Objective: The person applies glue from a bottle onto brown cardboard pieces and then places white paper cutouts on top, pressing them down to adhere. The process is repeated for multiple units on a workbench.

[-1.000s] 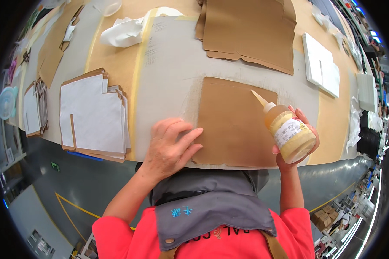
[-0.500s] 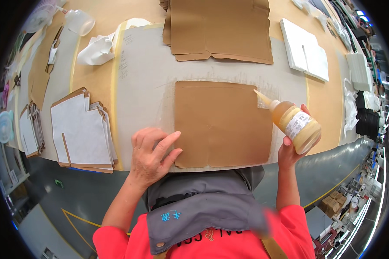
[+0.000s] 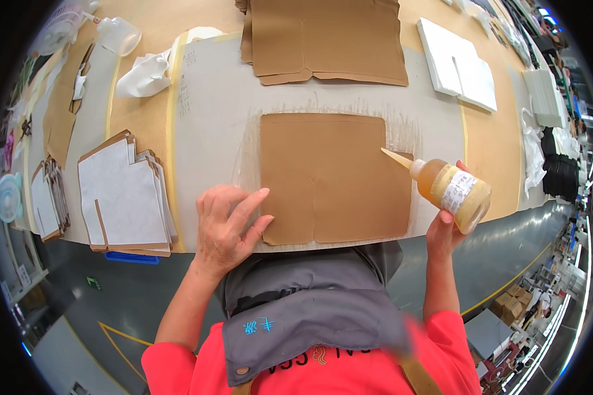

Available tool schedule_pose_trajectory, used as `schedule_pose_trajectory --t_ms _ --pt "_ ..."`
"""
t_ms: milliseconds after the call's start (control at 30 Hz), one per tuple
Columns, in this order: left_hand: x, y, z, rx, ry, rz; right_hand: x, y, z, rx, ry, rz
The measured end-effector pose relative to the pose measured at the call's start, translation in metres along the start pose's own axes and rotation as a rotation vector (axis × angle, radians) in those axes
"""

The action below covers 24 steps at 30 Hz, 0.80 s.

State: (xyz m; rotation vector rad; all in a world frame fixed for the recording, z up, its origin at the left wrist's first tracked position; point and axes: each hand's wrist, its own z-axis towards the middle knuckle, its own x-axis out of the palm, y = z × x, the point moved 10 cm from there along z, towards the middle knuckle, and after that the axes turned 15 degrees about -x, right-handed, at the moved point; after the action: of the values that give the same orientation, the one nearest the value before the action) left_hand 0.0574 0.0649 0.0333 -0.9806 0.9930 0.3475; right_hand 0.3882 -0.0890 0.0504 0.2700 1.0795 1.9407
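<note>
A flat brown leather-like panel [image 3: 329, 191], with a notch cut out of its upper right corner, lies at the table's near edge. My right hand [image 3: 447, 230] grips a squeeze bottle [image 3: 454, 191] of amber liquid, tilted so that its long pointed nozzle lies at the notch's inner corner. I cannot tell if the tip touches the panel. At the panel's left edge my left hand [image 3: 227, 220] rests with thumb and forefinger apart, nothing between them; its fingertips are at or just beside that edge.
Beyond the panel is a stack of brown panels [image 3: 329, 46]. White-faced notched pieces [image 3: 125, 197] are piled on the left, and white slotted sheets [image 3: 454, 66] lie far right. Crumpled white paper [image 3: 145, 76] and a clear bottle [image 3: 118, 36] stand far left. Streaks mark the grey mat [image 3: 211, 131].
The bottle's nozzle has gone from the panel's top right corner down along the notch to its inner corner. My left hand keeps its place by the left edge. The whole view has shifted slightly.
</note>
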Motion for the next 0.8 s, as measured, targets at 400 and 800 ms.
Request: schedule_pose_trajectory --t_ms 400,800 --pt "0.001 -0.001 0.000 0.001 0.010 -0.023 -0.029 0.012 -0.005 -0.058 -0.028 -0.110" --pt "-0.002 0.000 -0.001 -0.007 -0.008 -0.036 -0.053 0.011 -0.016 0.034 -0.114 -0.003"
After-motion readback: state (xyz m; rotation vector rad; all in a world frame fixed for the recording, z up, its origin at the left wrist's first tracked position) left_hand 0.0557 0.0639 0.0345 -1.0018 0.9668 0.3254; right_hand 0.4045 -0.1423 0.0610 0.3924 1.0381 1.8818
